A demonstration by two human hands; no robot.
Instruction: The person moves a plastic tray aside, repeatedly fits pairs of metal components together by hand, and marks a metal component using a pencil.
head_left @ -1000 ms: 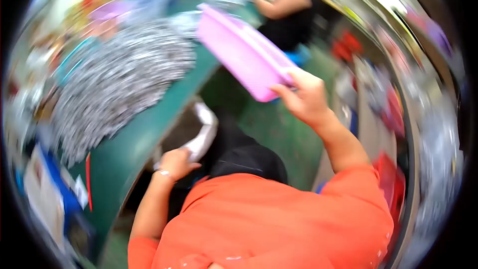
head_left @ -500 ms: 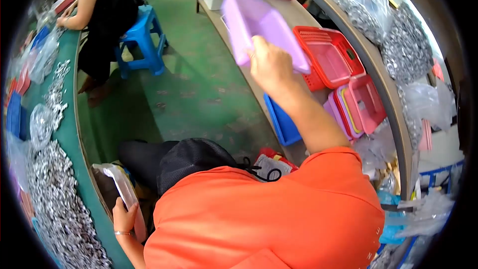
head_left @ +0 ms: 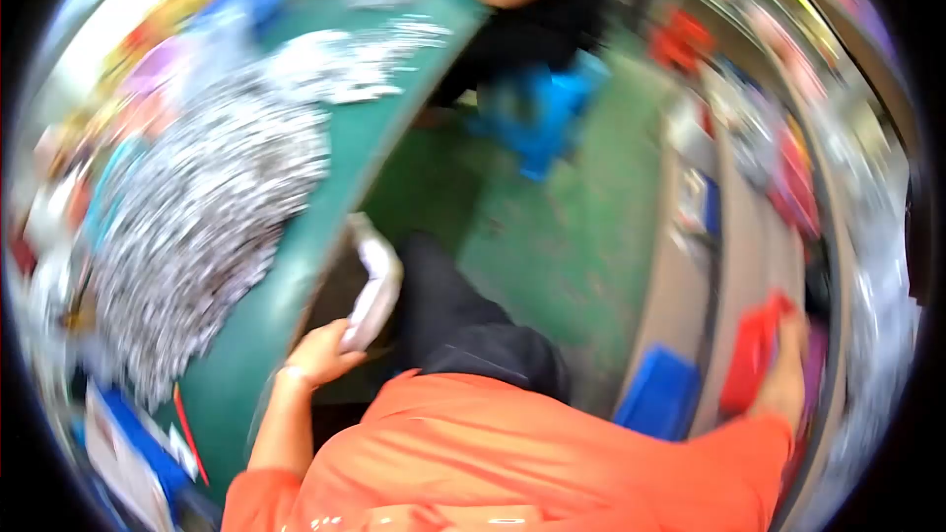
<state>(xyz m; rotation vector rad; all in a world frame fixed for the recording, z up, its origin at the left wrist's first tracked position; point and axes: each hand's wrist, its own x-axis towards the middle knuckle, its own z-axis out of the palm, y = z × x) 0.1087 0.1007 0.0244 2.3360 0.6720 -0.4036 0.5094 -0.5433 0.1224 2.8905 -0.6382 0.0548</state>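
Note:
My left hand (head_left: 327,353) is closed on the near end of a pale plastic tray (head_left: 377,286), held tilted beside the table edge. Far to the right, my right hand (head_left: 788,340) is at a red plastic basket (head_left: 751,350) on the shelf; its fingers seem wrapped over the upper rim, though motion smears them. Behind that forearm a strip of a purple container (head_left: 814,369) shows. A blue bin (head_left: 658,392) stands on the shelf, nearer my body.
A large heap of small shiny metal pieces (head_left: 212,187) covers much of the green table (head_left: 340,172). A red stick (head_left: 191,433) lies near its edge. Ahead, a person in black (head_left: 542,15) sits on a blue stool (head_left: 542,113). Shelves (head_left: 680,286) run along the right.
My view has swung left, towards the table. My right hand has let go of the purple basket and moved to the red one. My left hand still holds the pale tray.

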